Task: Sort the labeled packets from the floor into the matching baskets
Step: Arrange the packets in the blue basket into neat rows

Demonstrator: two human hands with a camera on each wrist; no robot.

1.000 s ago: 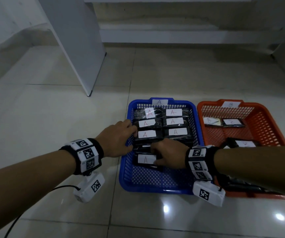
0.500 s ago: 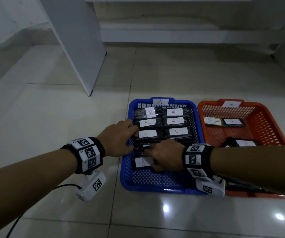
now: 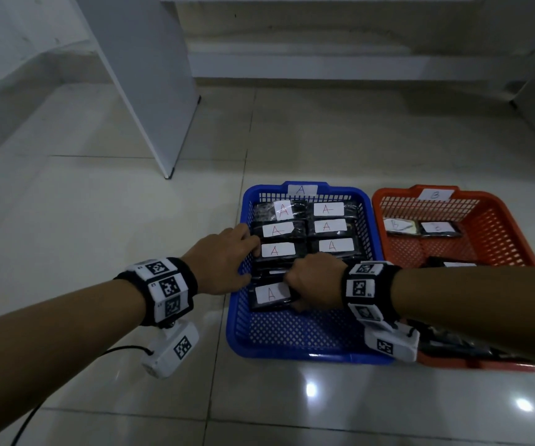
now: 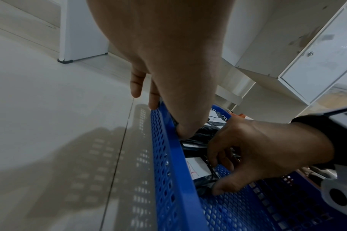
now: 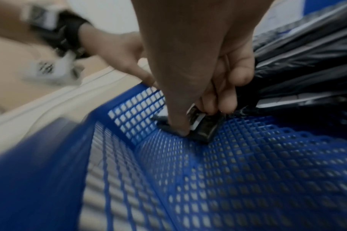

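The blue basket (image 3: pixel 237 329) tagged A holds several black packets with white A labels (image 3: pixel 327 226) in two rows. My right hand (image 3: pixel 293 294) pinches the nearest A packet (image 3: pixel 271 294) low in the basket, near its left wall. In the right wrist view the thumb presses this packet's (image 5: pixel 204 129) near edge and the fingers curl over its far edge. In the left wrist view my left hand (image 4: pixel 168 117) holds the blue basket's left rim (image 4: pixel 168 156), thumb inside, fingers outside. The orange basket (image 3: pixel 498 217) tagged B holds B packets (image 3: pixel 438 227).
A white panel (image 3: pixel 150 91) stands on the tiled floor at the back left. A low step (image 3: pixel 324 66) runs along the back and a cabinet (image 4: pixel 316 62) stands at the right. More black packets (image 3: pixel 453 346) lie under my right forearm in the orange basket.
My right hand has slid the A packet slightly left toward the basket wall and its wrist has turned. My left hand has stayed on the rim.
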